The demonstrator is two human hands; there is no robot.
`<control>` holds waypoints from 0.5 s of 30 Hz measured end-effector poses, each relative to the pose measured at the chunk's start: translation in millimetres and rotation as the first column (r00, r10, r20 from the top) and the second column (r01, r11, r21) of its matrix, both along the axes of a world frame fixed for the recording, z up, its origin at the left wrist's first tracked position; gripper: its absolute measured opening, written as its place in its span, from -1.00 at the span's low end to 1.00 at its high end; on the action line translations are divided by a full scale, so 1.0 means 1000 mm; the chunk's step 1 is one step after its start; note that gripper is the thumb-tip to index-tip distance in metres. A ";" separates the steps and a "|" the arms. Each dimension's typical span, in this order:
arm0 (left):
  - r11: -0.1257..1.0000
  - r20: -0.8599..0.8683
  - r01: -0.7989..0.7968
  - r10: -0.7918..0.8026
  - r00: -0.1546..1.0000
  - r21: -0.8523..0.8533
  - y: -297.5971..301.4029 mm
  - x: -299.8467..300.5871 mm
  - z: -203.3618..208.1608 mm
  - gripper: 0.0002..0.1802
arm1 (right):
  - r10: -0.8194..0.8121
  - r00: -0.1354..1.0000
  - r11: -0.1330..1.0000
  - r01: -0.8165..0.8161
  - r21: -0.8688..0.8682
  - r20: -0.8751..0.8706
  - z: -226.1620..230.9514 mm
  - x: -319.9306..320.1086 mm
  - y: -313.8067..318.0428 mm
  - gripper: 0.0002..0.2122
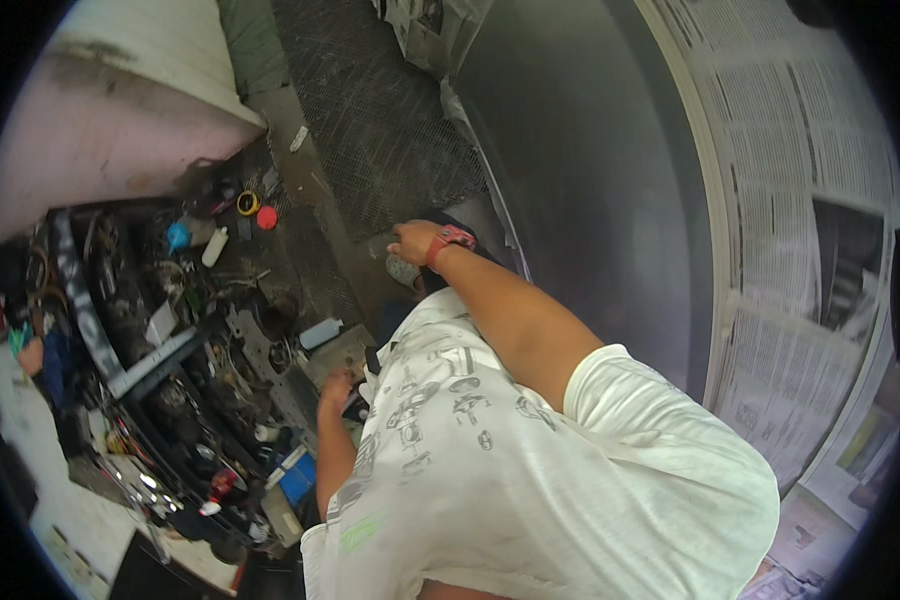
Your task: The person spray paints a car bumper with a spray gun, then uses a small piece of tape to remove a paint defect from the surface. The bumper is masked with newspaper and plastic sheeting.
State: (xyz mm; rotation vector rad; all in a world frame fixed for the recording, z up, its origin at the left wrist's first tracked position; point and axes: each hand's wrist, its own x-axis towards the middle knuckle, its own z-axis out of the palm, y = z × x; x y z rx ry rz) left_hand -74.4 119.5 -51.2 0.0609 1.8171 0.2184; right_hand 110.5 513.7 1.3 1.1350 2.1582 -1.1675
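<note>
A short-sleeved white shirt (490, 490) with grey prints (411, 415) is worn with a red wristwatch (452, 238).

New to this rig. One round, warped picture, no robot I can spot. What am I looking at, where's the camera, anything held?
There is no robot: these are a person's bare hands. The camera sits on the head and looks down through a fisheye lens, so straight edges bend. The pale shirt is the wearer's own.

The right hand, with a red watch at its wrist, is loosely curled with nothing visible in it. The left hand is lower, near a pale bottle; whether its grip holds anything is unclear.

At left, tools and parts crowd around a metal frame, with a red round item beyond. At right is a large dark panel bordered by printed paper.
</note>
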 end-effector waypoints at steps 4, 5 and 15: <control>0.994 -0.069 -0.070 0.075 0.995 0.081 0.111 -0.090 -0.010 -0.61 | 0.008 0.998 0.998 -0.005 -0.069 0.057 -0.007 -0.071 0.087 -0.45; 0.988 -0.081 -0.091 0.102 0.992 0.121 0.134 -0.109 -0.016 -0.60 | 0.032 0.998 0.996 -0.027 -0.080 0.060 -0.009 -0.086 0.115 -0.45; 0.976 -0.148 0.133 -0.108 0.983 0.170 0.364 -0.223 -0.018 -0.66 | -0.032 0.999 0.999 0.033 0.036 -0.011 -0.003 -0.259 0.395 -0.48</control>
